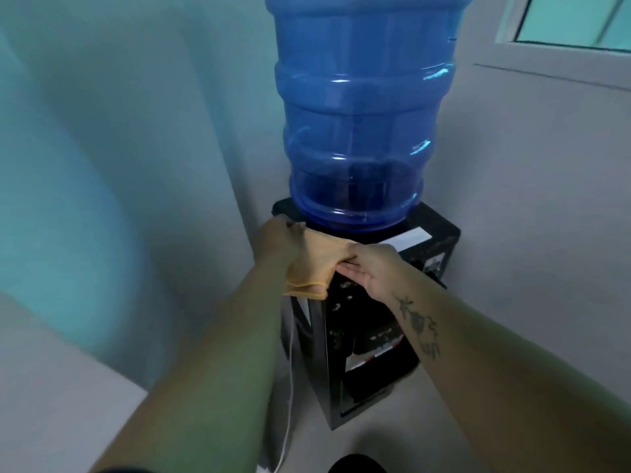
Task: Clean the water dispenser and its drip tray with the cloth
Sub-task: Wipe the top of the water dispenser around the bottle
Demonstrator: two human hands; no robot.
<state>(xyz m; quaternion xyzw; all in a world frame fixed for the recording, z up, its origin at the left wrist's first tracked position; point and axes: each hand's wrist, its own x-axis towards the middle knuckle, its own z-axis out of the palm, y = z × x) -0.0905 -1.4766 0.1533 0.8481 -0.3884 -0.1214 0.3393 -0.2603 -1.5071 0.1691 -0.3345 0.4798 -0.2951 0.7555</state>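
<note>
The orange cloth [312, 264] drapes over the top front edge of the black water dispenser [374, 339], just below the blue bottle [358, 114]. The right hand [374, 268] pinches its edge. The left hand [280, 241], blurred, seems to grip its far corner.

A pale wall [529, 199] meets a white-framed window [580, 18] at top right. A thin white cord [291, 370] hangs down. A dark rounded shape [356, 465] sits at the bottom edge.
</note>
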